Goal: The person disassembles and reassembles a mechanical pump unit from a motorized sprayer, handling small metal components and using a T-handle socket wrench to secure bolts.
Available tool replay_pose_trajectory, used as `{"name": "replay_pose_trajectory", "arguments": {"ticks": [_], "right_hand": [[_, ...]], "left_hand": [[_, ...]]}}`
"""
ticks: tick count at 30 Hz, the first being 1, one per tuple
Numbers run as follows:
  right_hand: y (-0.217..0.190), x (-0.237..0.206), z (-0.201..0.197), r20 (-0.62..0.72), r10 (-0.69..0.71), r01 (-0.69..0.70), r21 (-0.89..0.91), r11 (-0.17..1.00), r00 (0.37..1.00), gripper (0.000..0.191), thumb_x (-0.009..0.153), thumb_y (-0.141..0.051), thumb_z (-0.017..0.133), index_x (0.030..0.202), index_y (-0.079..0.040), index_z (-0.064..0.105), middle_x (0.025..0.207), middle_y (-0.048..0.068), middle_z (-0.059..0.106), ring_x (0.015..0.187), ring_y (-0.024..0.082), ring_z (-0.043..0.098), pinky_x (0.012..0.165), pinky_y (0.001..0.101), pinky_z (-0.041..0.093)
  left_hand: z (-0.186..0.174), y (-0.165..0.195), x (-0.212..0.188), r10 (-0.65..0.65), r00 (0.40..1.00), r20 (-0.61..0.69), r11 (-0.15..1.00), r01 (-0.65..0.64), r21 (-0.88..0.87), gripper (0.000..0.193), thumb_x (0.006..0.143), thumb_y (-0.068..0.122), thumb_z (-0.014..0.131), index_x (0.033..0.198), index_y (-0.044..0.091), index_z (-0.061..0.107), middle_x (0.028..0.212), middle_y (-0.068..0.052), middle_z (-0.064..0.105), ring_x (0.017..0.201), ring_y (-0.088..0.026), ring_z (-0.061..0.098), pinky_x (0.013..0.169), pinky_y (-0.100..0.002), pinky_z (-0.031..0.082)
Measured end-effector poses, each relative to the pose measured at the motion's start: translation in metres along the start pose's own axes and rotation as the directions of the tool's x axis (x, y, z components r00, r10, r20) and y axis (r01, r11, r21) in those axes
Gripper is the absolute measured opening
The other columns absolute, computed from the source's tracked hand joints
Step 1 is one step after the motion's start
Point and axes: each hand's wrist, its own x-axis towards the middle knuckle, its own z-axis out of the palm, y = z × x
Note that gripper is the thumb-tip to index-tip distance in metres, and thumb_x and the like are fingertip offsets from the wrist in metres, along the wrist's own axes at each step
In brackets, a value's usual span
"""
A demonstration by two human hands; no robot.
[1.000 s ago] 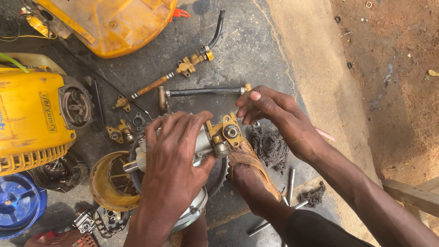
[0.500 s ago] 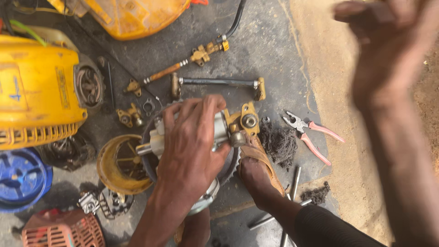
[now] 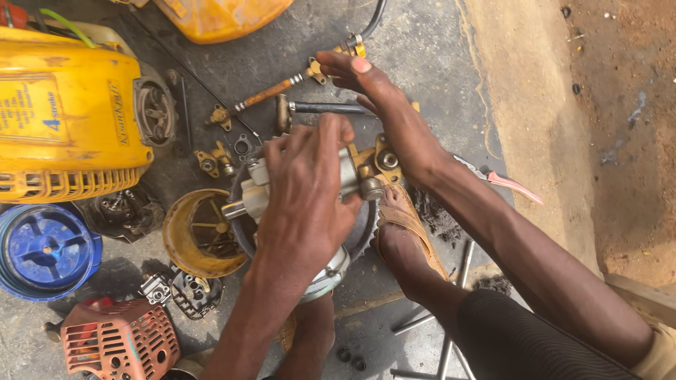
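Change: since half a second ago the right hand (image 3: 394, 116) has dropped from near the camera to the floor parts.
Left hand (image 3: 306, 186): fingers curled down over the grey pump assembly (image 3: 257, 190), clamping it steady.
Right hand: fingers loosely extended, holding nothing; its wrist lies against the brass fitting (image 3: 386, 160), fingertips beside the brass rod (image 3: 271, 91).
Foot (image 3: 405, 232): sandalled, braced just beside the assembly.
Pliers (image 3: 503, 179): beyond the right forearm.

Two hands (image 3: 310, 190), one yellow engine housing (image 3: 67, 119)
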Motion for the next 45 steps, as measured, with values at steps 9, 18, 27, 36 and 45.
{"name": "replay_pose_trajectory", "arguments": {"ticks": [9,18,27,36,45], "right_hand": [[0.013,-0.003,-0.004,0.026,-0.016,0.015,0.058,0.998,1.0,0.085,0.099,-0.071,0.03,0.143,-0.003,0.058,0.149,0.018,0.059,0.145,0.033,0.052,0.124,0.0538,0.036],[0.006,-0.001,-0.001,0.01,-0.028,0.027,0.009,1.0,1.0,0.085,0.098,-0.072,0.033,0.135,-0.002,0.064,0.139,0.02,0.067,0.135,0.034,0.062,0.119,0.0536,0.045],[0.005,-0.002,-0.001,0.018,0.01,-0.009,-0.022,1.0,1.0,0.088,0.095,-0.074,0.032,0.131,-0.002,0.068,0.123,0.019,0.075,0.12,0.031,0.071,0.114,0.0533,0.048],[-0.004,-0.003,-0.001,0.029,0.035,-0.035,0.015,0.999,0.999,0.085,0.099,-0.075,0.037,0.13,-0.001,0.067,0.119,0.019,0.074,0.116,0.03,0.07,0.11,0.0518,0.05],[0.016,-0.034,-0.017,-0.129,0.171,-0.156,0.116,0.981,0.977,0.084,0.091,-0.078,0.052,0.127,-0.002,0.062,0.125,0.016,0.067,0.118,0.028,0.061,0.099,0.0471,0.045]], "left_hand": [[-0.003,0.005,-0.001,-0.009,1.0,0.017,1.0,0.009,0.001,0.071,0.058,0.008,0.093,0.116,0.005,0.052,0.102,-0.012,0.067,0.105,-0.028,0.063,0.1,-0.055,0.039],[-0.002,0.006,-0.001,0.034,0.999,0.012,0.999,-0.034,0.034,0.062,0.065,0.005,0.089,0.114,0.005,0.051,0.093,-0.008,0.065,0.101,-0.026,0.063,0.105,-0.057,0.036],[-0.001,0.005,-0.001,0.079,0.996,0.042,0.989,-0.084,0.12,0.075,0.061,0.01,0.088,0.124,0.002,0.05,0.106,-0.012,0.068,0.11,-0.029,0.062,0.108,-0.061,0.031],[0.003,0.005,0.001,0.032,0.995,0.099,0.99,-0.045,0.131,0.089,0.066,0.01,0.088,0.142,-0.004,0.043,0.123,-0.018,0.068,0.123,-0.031,0.059,0.116,-0.062,0.025],[0.014,-0.002,-0.008,0.039,0.999,0.027,0.996,-0.041,0.08,0.097,0.062,0.02,0.09,0.146,0.001,0.044,0.142,-0.021,0.056,0.137,-0.036,0.05,0.121,-0.065,0.019]]}}
